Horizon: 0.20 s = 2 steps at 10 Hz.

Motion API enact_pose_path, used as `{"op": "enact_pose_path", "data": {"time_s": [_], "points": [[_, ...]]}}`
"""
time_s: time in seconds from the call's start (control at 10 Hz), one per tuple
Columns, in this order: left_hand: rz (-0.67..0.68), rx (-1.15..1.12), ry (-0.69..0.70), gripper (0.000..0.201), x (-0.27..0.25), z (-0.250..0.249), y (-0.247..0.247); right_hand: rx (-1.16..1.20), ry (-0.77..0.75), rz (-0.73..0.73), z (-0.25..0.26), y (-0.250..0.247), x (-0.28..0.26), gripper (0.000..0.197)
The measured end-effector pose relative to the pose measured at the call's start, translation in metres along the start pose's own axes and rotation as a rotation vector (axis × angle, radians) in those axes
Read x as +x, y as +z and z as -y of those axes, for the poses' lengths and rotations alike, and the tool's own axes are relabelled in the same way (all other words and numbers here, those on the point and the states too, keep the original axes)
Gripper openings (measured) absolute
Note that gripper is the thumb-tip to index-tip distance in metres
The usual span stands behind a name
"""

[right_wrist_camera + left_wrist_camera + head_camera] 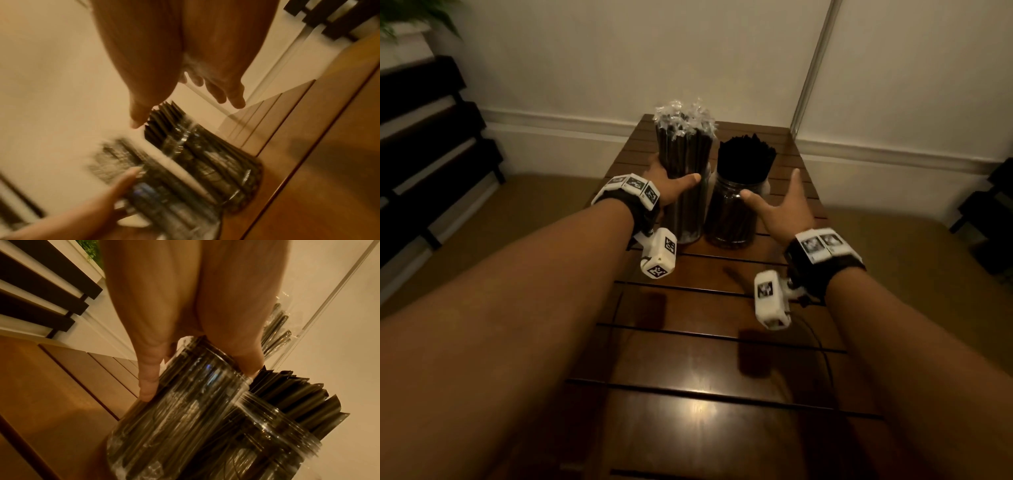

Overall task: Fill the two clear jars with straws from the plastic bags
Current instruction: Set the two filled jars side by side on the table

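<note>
Two clear jars stand side by side at the far end of a slatted wooden table (709,342). The tall jar (685,205) on the left holds black straws in clear wrappers (685,116). My left hand (671,178) grips it at mid-height, with the thumb (148,382) on one side and the fingers round the other. The shorter jar (732,219) on the right is packed with bare black straws (746,154). My right hand (777,202) hovers by its neck with fingers (236,100) spread and nothing in it. Whether its thumb touches the glass is unclear.
The table is narrow, with carpet (534,219) below both sides. A pale wall (619,68) stands just behind the jars. A dark slatted bench (431,137) is at left, dark furniture (993,212) at right. A thin cable (825,359) crosses the table.
</note>
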<state>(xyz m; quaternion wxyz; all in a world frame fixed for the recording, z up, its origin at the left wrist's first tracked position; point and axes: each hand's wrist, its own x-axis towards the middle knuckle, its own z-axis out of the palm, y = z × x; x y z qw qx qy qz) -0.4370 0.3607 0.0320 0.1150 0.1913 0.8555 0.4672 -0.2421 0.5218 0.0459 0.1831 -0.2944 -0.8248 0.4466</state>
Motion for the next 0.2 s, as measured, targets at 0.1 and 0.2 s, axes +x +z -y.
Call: {"op": "enact_pose_path", "data": {"time_s": [0.1,0.2], "points": [[0.005,-0.008,-0.050,0.098,-0.006,-0.011,-0.001,0.088,-0.143,-0.065,0.012,-0.037,-0.097,0.085],[0.025,-0.012,-0.077,0.101,-0.014,-0.016,-0.006,0.181,-0.216,-0.124,0.031,-0.100,-0.203,0.051]]}}
